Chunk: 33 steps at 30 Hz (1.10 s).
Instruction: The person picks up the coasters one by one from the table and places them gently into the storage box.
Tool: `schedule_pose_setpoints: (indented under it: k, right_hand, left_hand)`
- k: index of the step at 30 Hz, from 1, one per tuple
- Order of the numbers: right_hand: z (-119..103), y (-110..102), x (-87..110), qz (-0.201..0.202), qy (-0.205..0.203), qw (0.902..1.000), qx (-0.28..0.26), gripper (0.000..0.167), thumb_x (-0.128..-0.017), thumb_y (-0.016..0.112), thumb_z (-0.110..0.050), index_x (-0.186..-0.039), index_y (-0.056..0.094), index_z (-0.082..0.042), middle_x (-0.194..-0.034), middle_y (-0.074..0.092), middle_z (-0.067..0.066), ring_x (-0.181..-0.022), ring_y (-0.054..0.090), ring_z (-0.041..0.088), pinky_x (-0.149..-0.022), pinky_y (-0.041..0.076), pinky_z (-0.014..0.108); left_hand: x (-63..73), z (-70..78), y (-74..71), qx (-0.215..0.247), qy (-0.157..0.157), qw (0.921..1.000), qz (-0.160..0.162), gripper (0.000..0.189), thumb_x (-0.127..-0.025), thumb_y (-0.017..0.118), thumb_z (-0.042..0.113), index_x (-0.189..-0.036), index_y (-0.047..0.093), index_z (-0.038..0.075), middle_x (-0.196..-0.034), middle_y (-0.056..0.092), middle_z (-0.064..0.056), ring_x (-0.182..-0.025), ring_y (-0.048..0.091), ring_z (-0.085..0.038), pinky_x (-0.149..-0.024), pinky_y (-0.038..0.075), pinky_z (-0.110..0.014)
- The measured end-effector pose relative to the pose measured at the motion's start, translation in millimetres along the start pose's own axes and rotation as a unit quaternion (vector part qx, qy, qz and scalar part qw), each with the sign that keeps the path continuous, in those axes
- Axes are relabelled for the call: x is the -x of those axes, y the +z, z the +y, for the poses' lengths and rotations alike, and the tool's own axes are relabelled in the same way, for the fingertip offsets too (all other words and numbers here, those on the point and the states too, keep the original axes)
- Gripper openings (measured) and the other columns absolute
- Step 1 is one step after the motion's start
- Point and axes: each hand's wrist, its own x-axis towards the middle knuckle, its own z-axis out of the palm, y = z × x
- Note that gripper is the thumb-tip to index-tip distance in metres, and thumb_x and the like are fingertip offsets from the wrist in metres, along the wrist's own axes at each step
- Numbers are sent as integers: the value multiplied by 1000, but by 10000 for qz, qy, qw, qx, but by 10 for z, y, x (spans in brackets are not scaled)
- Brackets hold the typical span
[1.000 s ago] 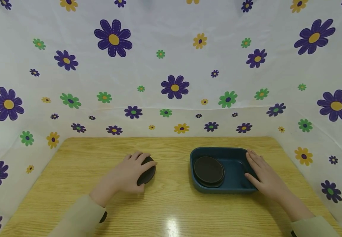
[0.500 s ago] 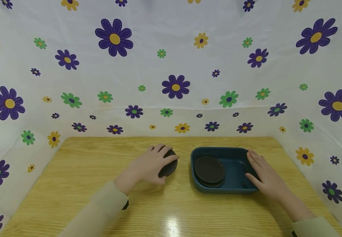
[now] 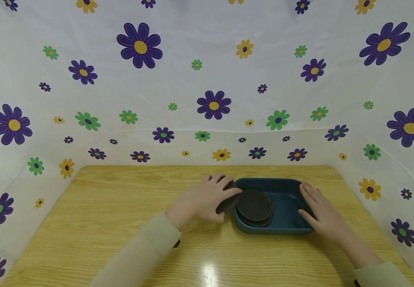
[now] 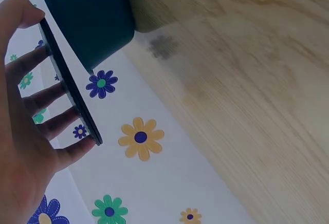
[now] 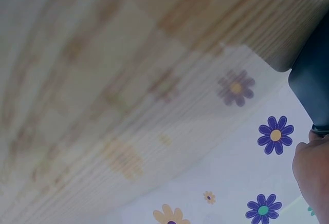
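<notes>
My left hand (image 3: 207, 199) holds a thin black round coaster (image 3: 228, 204) by its edges, tilted, at the left wall of a dark blue rectangular box (image 3: 278, 230). In the left wrist view the coaster (image 4: 72, 89) appears edge-on between thumb and spread fingertips, beside the box's outer wall (image 4: 95, 18). More black coasters (image 3: 253, 205) lie stacked inside the box at its left end. My right hand (image 3: 320, 218) rests over the box's right rim with fingers extended and thumb reaching inside. Only part of that hand (image 5: 312, 175) shows in the right wrist view.
The box stands on a light wooden table (image 3: 128, 187), right of the middle. White cloth (image 3: 178, 87) printed with flowers encloses the back and both sides. Inside the box, right of the stack, the bare blue floor (image 3: 284, 207) shows.
My left hand has carried the coaster rightward across the table, up to the box's left wall. The right hand, the box and the stack have stayed in place.
</notes>
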Motion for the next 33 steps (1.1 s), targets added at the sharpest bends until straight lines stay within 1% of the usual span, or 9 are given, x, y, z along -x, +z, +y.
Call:
schedule_pose_setpoints:
  k: [8, 11, 16, 23, 29, 33]
  right_hand:
    - [-5, -11, 2, 14, -30, 10000, -1, 73, -104, 65, -23, -161, 34, 10, -172, 30, 25, -164, 0, 1, -127, -8, 13]
    - [-11, -19, 0, 0, -15, 10000, -20, 73, -104, 66, -22, -161, 34, 10, -172, 30, 25, -164, 0, 1, -127, -8, 13]
    - [-14, -18, 2, -6, -9, 10000, -33, 73, -104, 66, -22, -161, 33, 10, -172, 29, 25, -164, -1, 0, -127, -8, 13]
    - [-8, -10, 0, 3, -19, 10000, -32, 73, -104, 65, -23, -161, 33, 10, -174, 27, 23, -163, -2, -2, -127, -8, 13]
    - [-7, -7, -3, -14, 29, 10000, -48, 73, -104, 65, -22, -162, 32, 9, -174, 27, 22, -164, 0, 1, -128, -8, 14]
    - [-11, -14, -4, -45, 80, 9999, -71, 73, -104, 65, -22, -163, 32, 8, -174, 27, 23, -165, 2, 5, -128, -8, 14]
  left_hand:
    - [-270, 135, 6, -219, 139, 9997, 5, 82, -87, 71, 53, -162, 41, 37, -166, 40, -6, -146, 43, -29, -114, 44, -49]
    - [-349, 188, -7, -346, 189, 9992, 5, 82, -88, 70, 57, -162, 40, 37, -166, 41, -5, -147, 43, -28, -113, 44, -49]
    - [-454, 264, 1, -515, 205, 9985, 0, 84, -89, 69, 61, -164, 38, 37, -167, 40, -4, -147, 42, -27, -113, 45, -48]
    - [-592, 348, 56, -564, 190, 9982, -17, 83, -91, 68, 62, -164, 37, 38, -168, 39, -4, -148, 41, -28, -113, 43, -48]
    - [-721, 432, 91, -540, 159, 9984, -41, 80, -94, 63, 63, -165, 35, 39, -169, 38, -2, -151, 39, -28, -118, 41, -51]
    - [-791, 482, 98, -605, 123, 9980, -122, 78, -96, 59, 63, -166, 33, 41, -169, 38, 0, -153, 38, -27, -120, 40, -51]
